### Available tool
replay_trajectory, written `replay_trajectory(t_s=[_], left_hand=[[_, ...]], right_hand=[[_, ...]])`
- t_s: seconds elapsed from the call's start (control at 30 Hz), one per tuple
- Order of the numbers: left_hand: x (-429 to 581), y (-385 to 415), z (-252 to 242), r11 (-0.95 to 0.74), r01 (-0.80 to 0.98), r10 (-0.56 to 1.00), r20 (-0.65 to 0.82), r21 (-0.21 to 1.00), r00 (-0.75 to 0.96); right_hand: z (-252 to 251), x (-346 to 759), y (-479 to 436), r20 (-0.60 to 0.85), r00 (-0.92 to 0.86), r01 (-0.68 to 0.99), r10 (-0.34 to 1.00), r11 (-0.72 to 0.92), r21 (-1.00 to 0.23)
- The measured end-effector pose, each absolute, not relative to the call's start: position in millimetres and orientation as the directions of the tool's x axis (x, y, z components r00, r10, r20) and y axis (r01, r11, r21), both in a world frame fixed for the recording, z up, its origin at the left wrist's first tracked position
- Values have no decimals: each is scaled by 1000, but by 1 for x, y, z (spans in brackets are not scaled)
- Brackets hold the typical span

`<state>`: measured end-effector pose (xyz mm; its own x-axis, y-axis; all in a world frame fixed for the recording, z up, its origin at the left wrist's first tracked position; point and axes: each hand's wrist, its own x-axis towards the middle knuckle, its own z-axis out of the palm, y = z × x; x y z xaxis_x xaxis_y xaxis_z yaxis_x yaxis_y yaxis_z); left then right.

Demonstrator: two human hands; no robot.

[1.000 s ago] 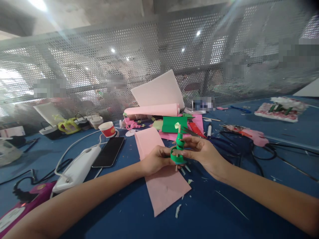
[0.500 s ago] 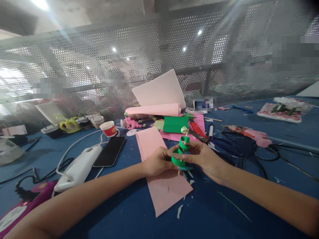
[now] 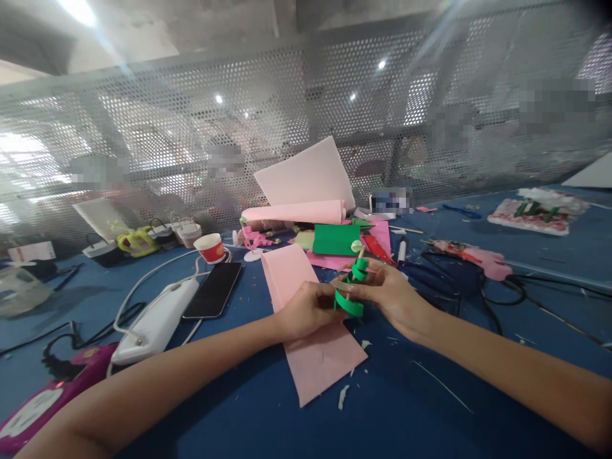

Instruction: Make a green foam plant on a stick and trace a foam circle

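A thin stick with a green paper strip (image 3: 351, 290) coiled round it is held between both my hands, above a long pink paper sheet (image 3: 306, 319) on the blue table (image 3: 229, 395). My left hand (image 3: 306, 309) is closed on the lower end of the green coil. My right hand (image 3: 389, 290) pinches the stick and the strip from the right side. The stick leans to the right, with its tip near a green card sheet (image 3: 335, 239).
A black phone (image 3: 213, 290), a white power adapter with cable (image 3: 153, 322), a red-and-white paper cup (image 3: 210, 247), rolled pink paper (image 3: 294, 211), black cables (image 3: 459, 280) and a perforated metal screen (image 3: 239, 127) behind. A pink glue gun (image 3: 43, 398) lies at left.
The stick with the green coil has tilted further to the right, and both hands have shifted slightly right and up with it.
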<state>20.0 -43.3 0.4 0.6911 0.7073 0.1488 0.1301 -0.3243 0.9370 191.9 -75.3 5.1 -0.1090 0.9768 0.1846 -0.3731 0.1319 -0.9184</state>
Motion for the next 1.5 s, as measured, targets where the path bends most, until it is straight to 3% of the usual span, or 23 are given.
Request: replay_trajectory(t_s=[0.3,0.67,0.93,1.13,1.3,1.5], left_hand=[[20,-36,-1,-120,15,753,81,993,652],[17,-39,8,-86,-65,643,105,994,759],[18,-37,6,-138,-89,649,158,986,744],[16,-39,7,-65,-70,642,96,995,761],[15,-36,8,5,-104,537,86,995,839],[15,-33,5,261,-63,418,-54,963,907]], right_hand=[[-3,191,-70,144,-41,-404,989,116,-907],[5,197,-73,160,-413,-344,896,8,-939],[4,194,-72,144,-265,-356,954,42,-934],[3,203,-66,206,-86,-182,975,188,-965],[4,202,-68,321,-361,-319,876,207,-925],[15,192,-79,286,-575,-379,767,60,-923]])
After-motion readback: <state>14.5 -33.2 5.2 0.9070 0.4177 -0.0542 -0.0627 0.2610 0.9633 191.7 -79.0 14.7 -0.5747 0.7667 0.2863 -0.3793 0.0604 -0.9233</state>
